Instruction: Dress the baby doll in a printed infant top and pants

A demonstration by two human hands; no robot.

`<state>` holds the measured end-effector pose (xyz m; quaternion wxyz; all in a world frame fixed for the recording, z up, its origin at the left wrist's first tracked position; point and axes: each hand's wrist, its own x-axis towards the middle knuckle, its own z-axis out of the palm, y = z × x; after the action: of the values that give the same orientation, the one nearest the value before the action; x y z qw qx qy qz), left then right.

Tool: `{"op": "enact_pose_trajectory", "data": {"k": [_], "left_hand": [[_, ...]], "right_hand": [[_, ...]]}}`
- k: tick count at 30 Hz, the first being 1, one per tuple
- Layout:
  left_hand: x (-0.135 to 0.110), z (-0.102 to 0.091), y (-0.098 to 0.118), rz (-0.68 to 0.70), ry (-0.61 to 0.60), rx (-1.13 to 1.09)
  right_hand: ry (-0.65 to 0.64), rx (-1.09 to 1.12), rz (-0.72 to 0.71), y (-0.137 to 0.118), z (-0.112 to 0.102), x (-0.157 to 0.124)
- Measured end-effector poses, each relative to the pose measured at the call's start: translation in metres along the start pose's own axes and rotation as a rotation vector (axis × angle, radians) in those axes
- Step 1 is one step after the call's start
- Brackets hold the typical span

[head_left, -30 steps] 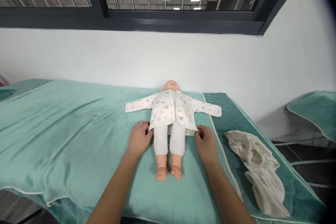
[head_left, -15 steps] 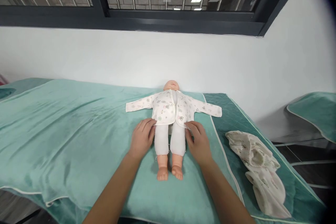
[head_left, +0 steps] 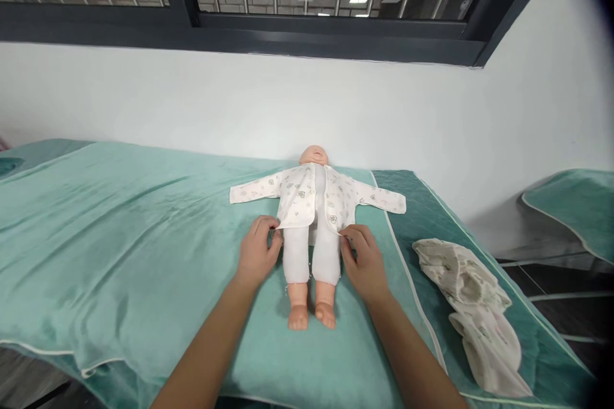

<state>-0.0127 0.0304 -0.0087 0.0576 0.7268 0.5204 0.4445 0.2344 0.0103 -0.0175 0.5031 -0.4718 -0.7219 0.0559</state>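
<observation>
A baby doll (head_left: 298,314) lies on its back, head toward the wall and bare feet toward me. It wears a white printed baby jacket (head_left: 296,201), open down the front with both sleeves spread sideways. White cloth covers its legs down to the shins. My left hand (head_left: 258,250) pinches the jacket's lower hem at the left side. At the right side of the hem, the fingers of my right hand (head_left: 365,261) are closed on the cloth edge. The doll's hands are hidden in the sleeves.
The doll rests on a light green sheet (head_left: 144,255) over a bed. A crumpled white printed garment (head_left: 472,307) lies to the right on a darker green cover (head_left: 403,230). Behind stands a white wall (head_left: 215,102) below a dark window frame (head_left: 330,41). Another green cloth (head_left: 575,204) hangs at far right.
The jacket's front panels have been drawn apart, so the gap down the middle is wider. My left hand has shifted slightly outward with the hem; the right hand has barely moved.
</observation>
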Motion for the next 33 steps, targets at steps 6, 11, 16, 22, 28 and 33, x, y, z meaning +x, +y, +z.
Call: {"op": "enact_pose_trajectory", "data": {"k": [6, 11, 16, 22, 28, 33], "left_hand": [[0.002, 0.001, -0.005, -0.175, 0.047, -0.081], [0.006, 0.001, -0.01, -0.412, 0.124, -0.178], [0.006, 0.002, -0.012, -0.385, 0.085, -0.112], [0.002, 0.003, -0.004, 0.075, 0.068, 0.115], [0.006, 0.006, 0.0, 0.192, 0.064, 0.184], [0.021, 0.015, 0.007, 0.081, 0.078, -0.015]], "right_hand": [[0.015, 0.004, 0.046, 0.0, 0.0, 0.001], [0.008, 0.03, 0.096, 0.001, 0.0, 0.002], [0.036, 0.061, 0.217, 0.005, -0.001, 0.002], [0.142, 0.238, 0.424, 0.012, 0.001, 0.001], [0.028, 0.233, 0.328, 0.01, 0.003, 0.003], [-0.003, 0.196, 0.317, 0.009, 0.004, 0.003]]}}
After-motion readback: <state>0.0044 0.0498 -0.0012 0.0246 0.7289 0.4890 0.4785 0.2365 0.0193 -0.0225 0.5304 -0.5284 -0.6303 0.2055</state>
